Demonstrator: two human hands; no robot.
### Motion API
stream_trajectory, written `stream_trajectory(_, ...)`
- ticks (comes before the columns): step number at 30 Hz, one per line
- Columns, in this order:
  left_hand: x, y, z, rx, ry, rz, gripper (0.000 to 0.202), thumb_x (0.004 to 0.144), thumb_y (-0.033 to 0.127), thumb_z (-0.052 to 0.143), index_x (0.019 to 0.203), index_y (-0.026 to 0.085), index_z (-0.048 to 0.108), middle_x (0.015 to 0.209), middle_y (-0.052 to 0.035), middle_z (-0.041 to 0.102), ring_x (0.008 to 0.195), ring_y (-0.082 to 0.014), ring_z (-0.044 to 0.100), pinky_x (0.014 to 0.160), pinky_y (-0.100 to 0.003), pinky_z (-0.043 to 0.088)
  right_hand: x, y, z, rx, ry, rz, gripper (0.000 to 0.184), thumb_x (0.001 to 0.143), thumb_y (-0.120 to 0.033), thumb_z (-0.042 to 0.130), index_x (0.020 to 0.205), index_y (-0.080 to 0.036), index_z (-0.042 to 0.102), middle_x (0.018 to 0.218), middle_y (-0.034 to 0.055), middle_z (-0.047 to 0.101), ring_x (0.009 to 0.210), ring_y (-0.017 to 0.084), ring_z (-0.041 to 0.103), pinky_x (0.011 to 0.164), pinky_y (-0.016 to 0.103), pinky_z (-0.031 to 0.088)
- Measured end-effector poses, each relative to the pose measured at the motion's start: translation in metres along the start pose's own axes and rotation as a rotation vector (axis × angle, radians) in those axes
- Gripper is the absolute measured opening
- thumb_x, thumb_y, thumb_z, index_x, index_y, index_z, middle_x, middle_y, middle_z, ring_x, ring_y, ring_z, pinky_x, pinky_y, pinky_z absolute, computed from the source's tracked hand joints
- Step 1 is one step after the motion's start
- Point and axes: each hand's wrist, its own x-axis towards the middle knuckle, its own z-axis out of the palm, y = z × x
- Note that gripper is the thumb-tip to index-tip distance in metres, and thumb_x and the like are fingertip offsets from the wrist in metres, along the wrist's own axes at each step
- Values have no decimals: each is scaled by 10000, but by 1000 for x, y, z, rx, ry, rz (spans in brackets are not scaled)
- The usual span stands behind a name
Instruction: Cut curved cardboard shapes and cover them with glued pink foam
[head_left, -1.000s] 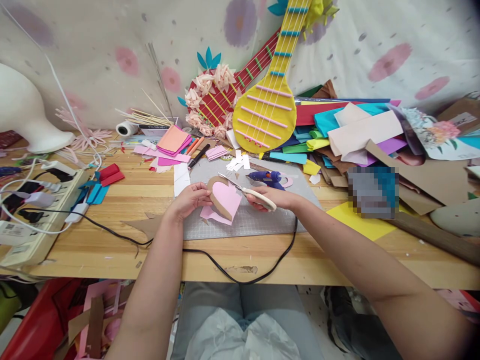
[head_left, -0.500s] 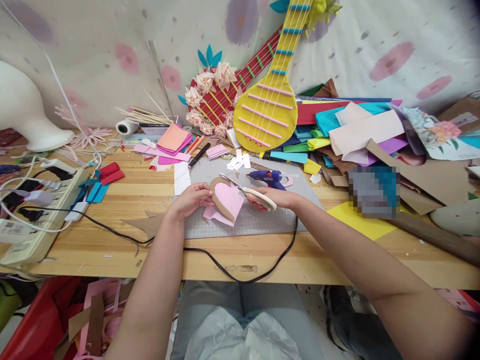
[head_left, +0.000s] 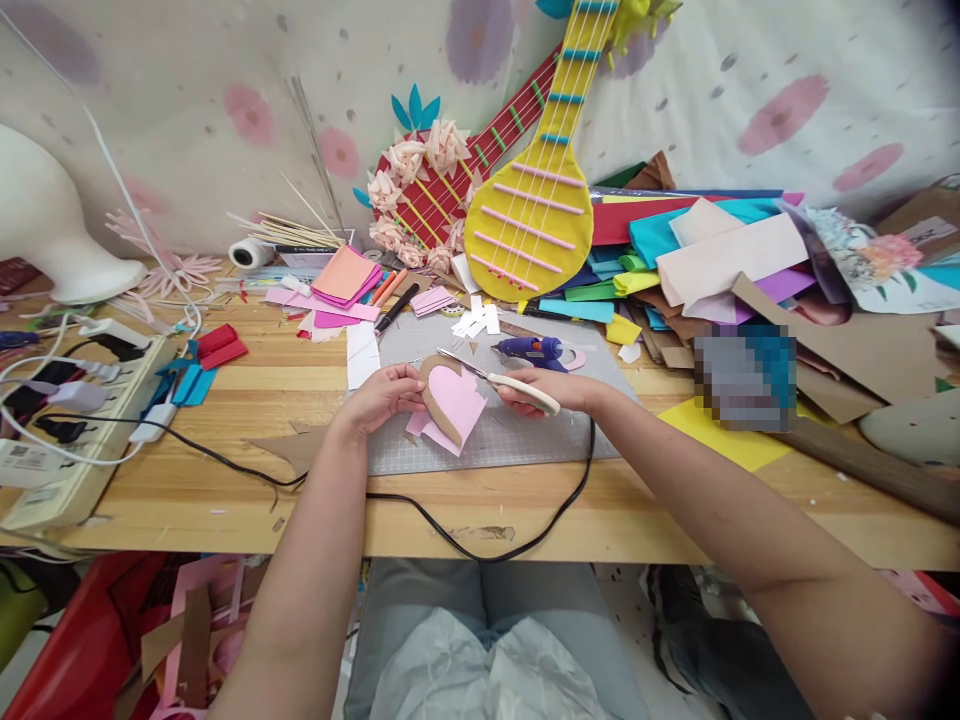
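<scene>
My left hand (head_left: 394,393) pinches the left edge of a brown cardboard piece (head_left: 435,408) that curves along a sheet of pink paper (head_left: 463,405). Part of the pink sheet hangs below the cardboard. My right hand (head_left: 536,390) grips white-handled scissors (head_left: 517,385), with the blades pointing left across the top edge of the pink paper. Both pieces are held over a grey cutting mat (head_left: 420,460). Just behind my right hand lies a blue glue gun (head_left: 531,347) on the mat.
Yellow (head_left: 525,225) and red paper-covered lutes (head_left: 420,205) lean at the back. Coloured paper (head_left: 731,255) is heaped on the right. A power strip (head_left: 112,440) stands at left, and a black cable (head_left: 450,540) loops along the table's front. White paper scraps (head_left: 476,318) lie on the mat.
The scissors have turned slightly, their handle tipping to the right and downward. The pink paper and cardboard have rotated a little in my left hand.
</scene>
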Motion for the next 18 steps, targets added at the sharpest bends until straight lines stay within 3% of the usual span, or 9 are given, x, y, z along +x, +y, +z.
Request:
stream_trajectory(12,0,-1,2,16,-43,-1,228,620,149,713,714,127,506,643,-3,612,543,-90,622,537,-183,535,2,2,3,11,-24,-49,468,711,-592,606,777,-190,375,558,-76,342,448,39,312,390,174,227)
stream_trajectory(18,-1,-1,3,15,-45,3,231,620,154,715,714,130,506,646,-6,618,540,-89,620,539,-187,531,4,2,3,32,-19,-39,510,659,-636,622,779,-199,386,539,-72,343,438,45,303,386,187,206)
